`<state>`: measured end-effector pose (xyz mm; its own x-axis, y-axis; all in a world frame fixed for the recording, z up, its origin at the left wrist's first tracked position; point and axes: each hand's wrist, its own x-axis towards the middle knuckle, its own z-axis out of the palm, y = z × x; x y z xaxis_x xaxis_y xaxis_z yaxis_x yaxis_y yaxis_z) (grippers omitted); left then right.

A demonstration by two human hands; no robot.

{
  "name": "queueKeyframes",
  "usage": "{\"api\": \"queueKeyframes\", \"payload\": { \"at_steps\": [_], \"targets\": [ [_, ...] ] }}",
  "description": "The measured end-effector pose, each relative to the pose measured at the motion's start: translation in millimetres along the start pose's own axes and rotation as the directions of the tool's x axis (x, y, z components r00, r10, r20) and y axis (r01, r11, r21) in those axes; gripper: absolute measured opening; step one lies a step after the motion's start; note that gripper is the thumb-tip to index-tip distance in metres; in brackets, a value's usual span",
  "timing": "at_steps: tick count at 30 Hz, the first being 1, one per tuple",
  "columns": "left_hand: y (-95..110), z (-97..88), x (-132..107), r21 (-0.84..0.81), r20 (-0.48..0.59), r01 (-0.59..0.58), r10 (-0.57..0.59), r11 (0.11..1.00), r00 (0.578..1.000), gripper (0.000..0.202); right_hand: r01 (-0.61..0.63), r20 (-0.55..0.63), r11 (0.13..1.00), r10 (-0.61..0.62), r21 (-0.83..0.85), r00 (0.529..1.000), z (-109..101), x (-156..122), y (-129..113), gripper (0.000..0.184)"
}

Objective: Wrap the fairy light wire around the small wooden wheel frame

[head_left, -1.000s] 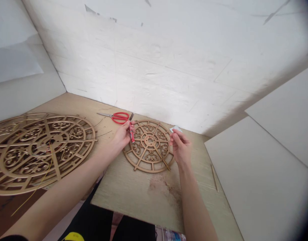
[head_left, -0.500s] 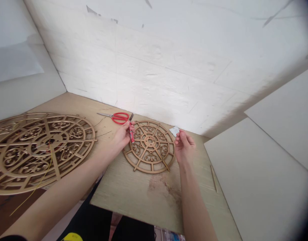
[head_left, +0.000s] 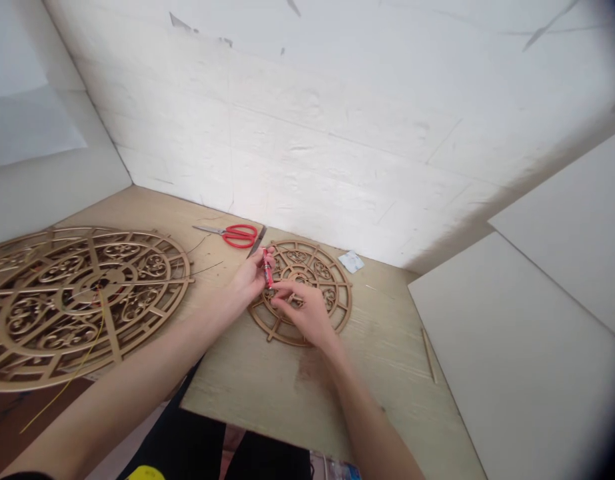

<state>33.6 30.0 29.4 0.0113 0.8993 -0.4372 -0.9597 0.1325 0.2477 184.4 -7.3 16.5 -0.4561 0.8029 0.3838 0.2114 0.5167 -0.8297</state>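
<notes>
My left hand (head_left: 256, 272) is closed around a small red cylinder (head_left: 267, 269) with printing on it; its exact kind is unclear. The cylinder is tilted, held above the left side of a round gold openwork panel (head_left: 341, 323) with scrolls and spokes. My right hand (head_left: 305, 310) is curled over the panel, its index fingertip at the cylinder's lower end and its thumb just below. Whatever may be between those fingers cannot be made out. Behind the panel's right edge, a small pale sheet or packet (head_left: 351, 261) lies on the worktop.
Red-handled scissors (head_left: 239, 235) lie behind my left hand. Larger gold openwork panels (head_left: 110, 327) are stacked at left, a yellow wire (head_left: 90, 348) trailing over them. A thin stick (head_left: 429, 357) lies at right, beside white boards (head_left: 507, 360). A white wall (head_left: 307, 153) stands behind.
My right hand has moved left and down from the pale sheet to the red cylinder's lower end. The sheet stays on the worktop. My left hand has shifted slightly right and down.
</notes>
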Motion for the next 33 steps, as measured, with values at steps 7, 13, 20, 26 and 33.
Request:
{"api": "queueKeyframes", "payload": {
  "at_steps": [7,13,20,26,33],
  "targets": [
    [-5,5.9,-11,0.055,-0.006,-0.025,0.026,0.998,1.0,0.02,-0.055,-0.055,0.998,0.055,-0.001,0.997,13,-3,9,0.016],
    [-6,-0.2,-5,0.035,-0.024,-0.029,0.03,0.999,0.999,0.018,-0.058,-0.098,0.998,0.061,0.034,0.993,12,-1,11,0.015],
    [-8,-6.0,2,0.04,-0.039,-0.052,0.054,0.998,0.998,0.018,-0.034,-0.132,0.999,0.034,-0.004,0.991,17,-2,14,0.011],
    [-10,-5.3,-1,0.046,-0.034,-0.061,0.063,0.997,0.997,0.02,0.009,-0.121,0.998,-0.015,-0.057,0.992,19,-3,18,0.014],
    [-11,-2.9,-3,0.074,-0.067,-0.028,0.033,0.997,0.997,0.022,0.142,-0.074,0.977,-0.156,-0.158,0.985,18,-4,22,0.019]
  ]
}}
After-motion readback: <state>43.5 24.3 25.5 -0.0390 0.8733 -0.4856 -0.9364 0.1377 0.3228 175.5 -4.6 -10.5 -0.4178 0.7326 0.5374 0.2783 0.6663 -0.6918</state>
